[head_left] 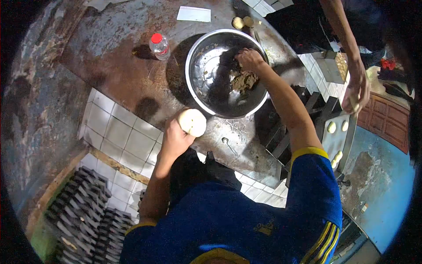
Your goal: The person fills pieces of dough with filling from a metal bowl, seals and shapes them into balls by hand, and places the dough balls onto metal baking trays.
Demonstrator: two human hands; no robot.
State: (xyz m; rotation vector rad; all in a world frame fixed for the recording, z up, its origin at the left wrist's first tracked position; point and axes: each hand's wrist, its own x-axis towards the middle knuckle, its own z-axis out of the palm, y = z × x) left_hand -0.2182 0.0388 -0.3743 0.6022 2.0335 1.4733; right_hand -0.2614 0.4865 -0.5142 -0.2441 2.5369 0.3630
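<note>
My left hand (173, 141) holds a pale, flattened round of dough (192, 122) just in front of the bowl, with the fingers beneath it. Inside the wide steel bowl (190, 83) is my right hand (250, 60), its fingers curled at the right inner side. Directly below that hand lies a clump of brown, crumbly filling (244, 82). Whatever the right fingers may hold is hidden.
A clear bottle with a red cap (161, 47) stands left of the bowl, on the worn table (118, 66). Dough balls (238, 22) sit behind it. At right, another person's hand (357, 90) hovers over a tray (336, 134) with several dough pieces. Dark stacked racks (88, 207) are lower left.
</note>
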